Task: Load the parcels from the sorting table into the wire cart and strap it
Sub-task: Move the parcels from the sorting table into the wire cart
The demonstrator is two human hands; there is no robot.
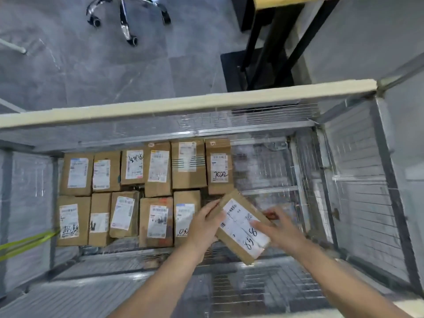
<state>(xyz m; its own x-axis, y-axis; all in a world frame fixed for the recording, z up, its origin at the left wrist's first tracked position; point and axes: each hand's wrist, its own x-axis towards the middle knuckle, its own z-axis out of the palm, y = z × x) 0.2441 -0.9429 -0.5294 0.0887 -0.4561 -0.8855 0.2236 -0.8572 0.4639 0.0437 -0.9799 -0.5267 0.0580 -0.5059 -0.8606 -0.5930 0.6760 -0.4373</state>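
I look down into the wire cart (358, 180). Several brown cardboard parcels (158, 168) with white labels lie in two rows on its floor, filling the left and middle. A further brown parcel (238, 223) with a white label and handwritten digits hangs tilted just right of the front row. My left hand (204, 226) grips its left edge, fingers curled round it. My right hand (280, 228) holds its right side, thumb lying across the label. A yellow-green strap (25, 243) runs in from the left edge of the cart.
The cart's right part shows bare wire floor (270, 171). A pale padded bar (183, 106) runs across the far rim. Beyond it, on the grey tiled floor, stand an office chair base (127, 17) and a black table frame (270, 53).
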